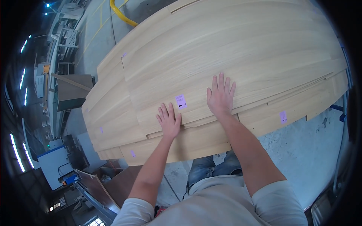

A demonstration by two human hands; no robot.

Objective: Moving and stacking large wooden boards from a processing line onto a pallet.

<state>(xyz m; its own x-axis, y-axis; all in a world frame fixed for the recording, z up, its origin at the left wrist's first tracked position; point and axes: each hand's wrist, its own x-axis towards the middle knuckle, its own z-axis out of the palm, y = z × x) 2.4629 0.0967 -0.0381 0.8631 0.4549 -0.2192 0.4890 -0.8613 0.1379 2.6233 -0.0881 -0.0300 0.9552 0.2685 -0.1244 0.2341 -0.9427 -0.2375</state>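
Head view: pale grained panel (230, 58) (purple label (181, 101)).

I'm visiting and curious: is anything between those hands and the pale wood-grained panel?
Nothing visible: the left hand and right hand rest on the pale wood-grained panel; the nearest rectangular lilac label lies clear of both.

A pale wood-grain panel (260, 49) lies flat atop similar panels (256, 120), purple label (181, 101) near its closer edge.
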